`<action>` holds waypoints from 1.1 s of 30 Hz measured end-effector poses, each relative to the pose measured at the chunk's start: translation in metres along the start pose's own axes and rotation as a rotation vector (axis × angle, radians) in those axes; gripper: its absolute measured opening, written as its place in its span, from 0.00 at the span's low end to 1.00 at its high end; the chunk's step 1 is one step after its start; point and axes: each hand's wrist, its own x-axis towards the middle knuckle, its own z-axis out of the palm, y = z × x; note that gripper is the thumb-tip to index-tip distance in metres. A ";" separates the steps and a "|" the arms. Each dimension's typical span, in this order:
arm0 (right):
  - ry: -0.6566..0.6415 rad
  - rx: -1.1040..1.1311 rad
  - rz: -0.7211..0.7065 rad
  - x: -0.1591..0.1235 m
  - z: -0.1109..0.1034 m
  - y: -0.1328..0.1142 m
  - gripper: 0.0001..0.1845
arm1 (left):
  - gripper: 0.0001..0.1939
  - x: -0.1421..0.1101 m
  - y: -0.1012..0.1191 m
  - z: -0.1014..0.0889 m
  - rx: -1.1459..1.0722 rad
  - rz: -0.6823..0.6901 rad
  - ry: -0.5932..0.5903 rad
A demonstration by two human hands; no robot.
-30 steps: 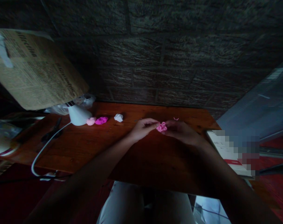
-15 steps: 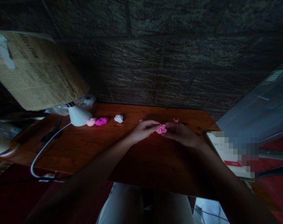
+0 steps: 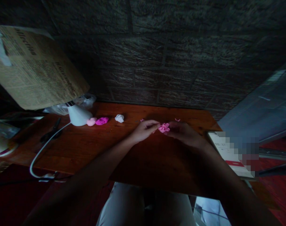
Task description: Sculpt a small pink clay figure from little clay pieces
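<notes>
A small pink clay flower (image 3: pixel 164 127) sits between my two hands above the wooden table (image 3: pixel 91 147). My left hand (image 3: pixel 144 130) pinches its left side with thumb and fingertips. My right hand (image 3: pixel 184 133) curls around its right side, fingers closed on it. Two tiny pink clay bits lie just behind the hands, one (image 3: pixel 142 120) on the left and one (image 3: pixel 177 119) on the right.
At the back left lie a pale pink clay lump (image 3: pixel 91 121), a magenta lump (image 3: pixel 102 121) and a white lump (image 3: pixel 119 118). A white lamp base (image 3: pixel 78 115) with a cable (image 3: pixel 42 149), scissors (image 3: pixel 51 131), a newspaper sheet (image 3: pixel 34 69) and a booklet (image 3: pixel 229 153) are around.
Both hands keep working the pink flower in place. The view shifted slightly; the hands barely moved.
</notes>
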 end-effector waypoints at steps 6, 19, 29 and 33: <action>0.018 -0.144 0.061 -0.006 -0.027 0.008 0.19 | 0.15 0.003 -0.007 0.000 0.026 0.035 -0.016; -0.101 -0.303 0.044 -0.006 -0.033 0.011 0.15 | 0.12 0.004 -0.012 0.001 0.058 0.057 -0.061; -0.050 -0.414 0.080 -0.008 -0.041 0.013 0.14 | 0.12 0.004 -0.013 0.001 0.021 0.053 -0.079; -0.054 -0.424 0.101 -0.009 -0.040 0.013 0.15 | 0.11 0.004 -0.012 0.001 0.025 0.055 -0.077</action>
